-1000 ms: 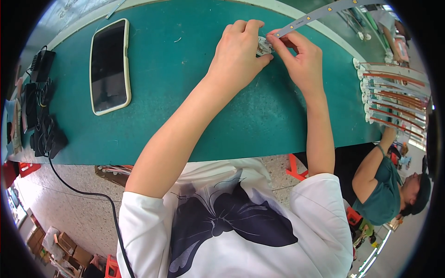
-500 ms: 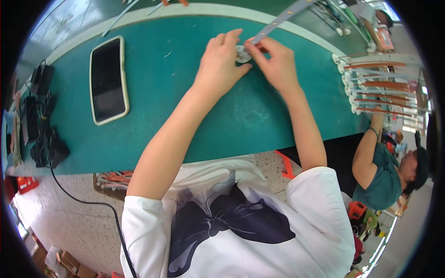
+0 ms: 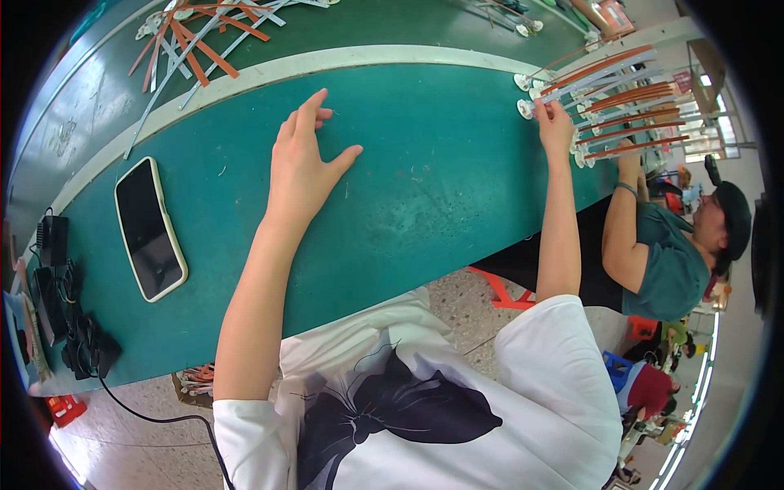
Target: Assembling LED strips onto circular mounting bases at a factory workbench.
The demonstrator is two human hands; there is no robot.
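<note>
My left hand (image 3: 300, 159) hovers over the green table mat (image 3: 392, 204) with fingers and thumb spread, holding nothing. At the far right, my right hand (image 3: 555, 126) has its fingertips pinched on a light strip, next to the strip's white round end piece (image 3: 525, 108). That strip lies at the near side of a row of grey-white and orange strips (image 3: 629, 98), whose round white ends face me. My fingers hide part of the strip.
A phone (image 3: 151, 229) in a pale case lies on the left, beyond black power adapters and cables (image 3: 77, 327). More strips (image 3: 204, 41) are heaped across the pale table edge. A co-worker (image 3: 665, 253) sits at the right, one arm near the strip row.
My right hand has moved right with the strip, from the mat's middle to the row. My left hand has let go and opened. The view has turned toward the right.
</note>
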